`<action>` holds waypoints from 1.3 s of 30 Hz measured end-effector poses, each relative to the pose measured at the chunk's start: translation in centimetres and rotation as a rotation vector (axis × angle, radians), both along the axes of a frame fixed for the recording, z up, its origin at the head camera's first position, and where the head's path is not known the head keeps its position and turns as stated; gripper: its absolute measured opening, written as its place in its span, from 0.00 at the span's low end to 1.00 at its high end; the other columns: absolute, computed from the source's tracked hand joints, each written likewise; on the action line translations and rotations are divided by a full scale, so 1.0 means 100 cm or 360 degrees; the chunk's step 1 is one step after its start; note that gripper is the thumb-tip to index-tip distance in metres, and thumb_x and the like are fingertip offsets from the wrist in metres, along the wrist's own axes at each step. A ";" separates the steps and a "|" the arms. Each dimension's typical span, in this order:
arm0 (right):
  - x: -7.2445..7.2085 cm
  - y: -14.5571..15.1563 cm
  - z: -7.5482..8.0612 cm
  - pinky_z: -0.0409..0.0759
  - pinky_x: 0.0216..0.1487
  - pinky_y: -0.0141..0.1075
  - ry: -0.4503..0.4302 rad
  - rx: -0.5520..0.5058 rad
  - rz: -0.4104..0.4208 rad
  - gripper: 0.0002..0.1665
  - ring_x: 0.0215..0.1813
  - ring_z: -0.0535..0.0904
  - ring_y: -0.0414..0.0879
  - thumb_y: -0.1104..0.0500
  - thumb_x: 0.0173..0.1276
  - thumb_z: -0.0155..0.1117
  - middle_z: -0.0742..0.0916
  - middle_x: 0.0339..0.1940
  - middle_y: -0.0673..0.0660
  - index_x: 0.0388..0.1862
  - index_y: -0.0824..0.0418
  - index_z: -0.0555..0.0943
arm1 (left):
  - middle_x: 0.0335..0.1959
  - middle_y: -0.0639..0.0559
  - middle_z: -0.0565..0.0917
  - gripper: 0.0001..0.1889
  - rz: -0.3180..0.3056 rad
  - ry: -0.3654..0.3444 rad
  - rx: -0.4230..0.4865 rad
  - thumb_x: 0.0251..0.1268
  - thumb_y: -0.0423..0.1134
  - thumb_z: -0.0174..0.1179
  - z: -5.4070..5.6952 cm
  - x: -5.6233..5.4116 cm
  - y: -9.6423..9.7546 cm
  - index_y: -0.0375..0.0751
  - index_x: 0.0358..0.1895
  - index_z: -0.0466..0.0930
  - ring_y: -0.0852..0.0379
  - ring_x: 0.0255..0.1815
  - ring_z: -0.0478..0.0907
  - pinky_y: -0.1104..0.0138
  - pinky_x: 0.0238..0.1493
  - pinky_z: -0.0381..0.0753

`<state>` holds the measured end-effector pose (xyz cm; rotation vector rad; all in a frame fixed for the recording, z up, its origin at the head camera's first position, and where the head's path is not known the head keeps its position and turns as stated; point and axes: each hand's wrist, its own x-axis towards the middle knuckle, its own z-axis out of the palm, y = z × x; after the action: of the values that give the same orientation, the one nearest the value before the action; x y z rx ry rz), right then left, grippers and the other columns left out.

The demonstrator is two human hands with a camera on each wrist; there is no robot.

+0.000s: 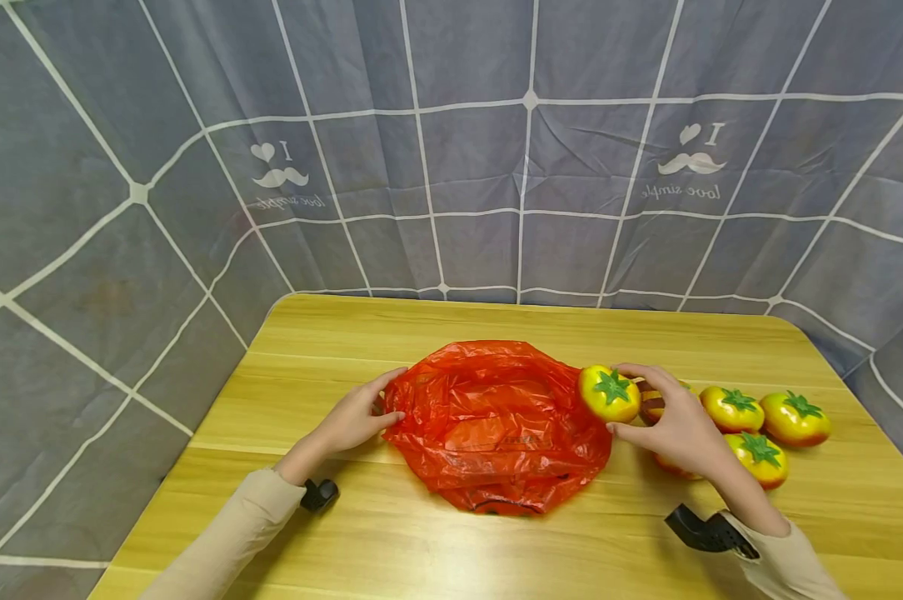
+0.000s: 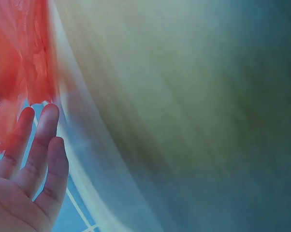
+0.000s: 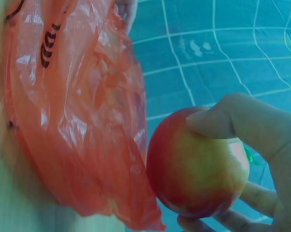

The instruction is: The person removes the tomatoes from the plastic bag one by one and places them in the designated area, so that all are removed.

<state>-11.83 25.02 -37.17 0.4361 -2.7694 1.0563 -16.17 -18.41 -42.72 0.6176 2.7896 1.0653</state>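
A red plastic bag [image 1: 496, 400] lies on the table with its mouth spread open upward. My left hand [image 1: 354, 417] holds the bag's left edge, thumb in front and fingers behind; in the left wrist view several fingers [image 2: 51, 121] extend below the red plastic. At the bag's right rim, my right hand [image 1: 676, 425] grips a yellow-red tomato [image 1: 607, 396] with a green leafy top between thumb and fingers. The right wrist view shows this tomato [image 3: 196, 164] right beside the bag's side [image 3: 87, 135].
Several more tomatoes sit right of the bag, among them one at the far right [image 1: 795, 418], one next to it [image 1: 731, 408] and a nearer one [image 1: 757, 460]. Others are partly hidden by my right hand. A grey checked curtain [image 1: 474, 167] hangs behind the wooden table [image 1: 331, 325].
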 end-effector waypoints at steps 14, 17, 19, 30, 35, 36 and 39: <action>0.011 0.033 -0.003 0.76 0.43 0.21 0.0022 -0.0061 -0.0032 0.41 0.48 0.67 0.23 0.57 0.51 0.78 0.77 0.58 0.55 0.64 0.59 0.72 | 0.37 0.48 0.81 0.35 0.0002 0.0000 -0.0004 0.63 0.39 0.63 0.001 -0.001 0.000 0.45 0.73 0.60 0.61 0.31 0.75 0.69 0.31 0.75; 0.013 0.043 -0.006 0.73 0.44 0.16 0.0034 -0.0086 -0.0027 0.41 0.48 0.66 0.22 0.58 0.50 0.78 0.75 0.58 0.43 0.64 0.58 0.72 | 0.37 0.48 0.81 0.35 0.0004 -0.0003 -0.0004 0.63 0.39 0.63 0.001 0.000 0.000 0.45 0.73 0.59 0.61 0.31 0.75 0.69 0.32 0.75; 0.015 0.049 -0.007 0.70 0.44 0.13 0.0025 -0.0099 -0.0026 0.41 0.47 0.66 0.21 0.60 0.50 0.78 0.73 0.57 0.42 0.64 0.58 0.72 | 0.37 0.48 0.81 0.35 0.0006 -0.0010 -0.0006 0.63 0.39 0.63 0.001 0.001 0.000 0.45 0.73 0.59 0.61 0.31 0.74 0.69 0.32 0.75; 0.026 0.084 -0.010 0.71 0.41 0.14 0.0025 -0.0100 -0.0075 0.41 0.45 0.68 0.20 0.62 0.49 0.78 0.71 0.53 0.28 0.64 0.59 0.72 | 0.40 0.47 0.81 0.35 0.0027 -0.0036 -0.0011 0.63 0.38 0.63 0.001 0.002 0.001 0.46 0.73 0.59 0.61 0.31 0.74 0.69 0.31 0.75; 0.030 0.100 -0.011 0.68 0.41 0.13 -0.0005 -0.0130 -0.0095 0.42 0.45 0.67 0.23 0.64 0.50 0.77 0.71 0.53 0.27 0.65 0.57 0.71 | 0.41 0.46 0.81 0.36 0.0031 -0.0038 -0.0013 0.63 0.39 0.63 0.001 0.002 0.001 0.45 0.73 0.59 0.61 0.31 0.75 0.69 0.31 0.75; 0.031 0.103 -0.011 0.68 0.41 0.12 -0.0014 -0.0131 -0.0106 0.42 0.45 0.67 0.23 0.64 0.50 0.77 0.71 0.52 0.28 0.65 0.57 0.71 | 0.41 0.46 0.81 0.36 0.0031 -0.0036 -0.0013 0.63 0.39 0.63 0.001 0.002 0.001 0.45 0.73 0.59 0.61 0.31 0.75 0.69 0.31 0.75; 0.034 0.111 -0.011 0.66 0.41 0.11 -0.0026 -0.0125 -0.0137 0.42 0.45 0.67 0.21 0.64 0.51 0.76 0.71 0.52 0.28 0.66 0.57 0.70 | 0.42 0.46 0.81 0.36 0.0032 -0.0033 -0.0011 0.63 0.39 0.63 0.001 0.002 0.001 0.45 0.73 0.59 0.61 0.31 0.75 0.69 0.31 0.75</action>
<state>-8.42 36.15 -38.28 0.2968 -2.7224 1.1489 -15.97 -18.33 -42.58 0.5756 2.7862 1.0586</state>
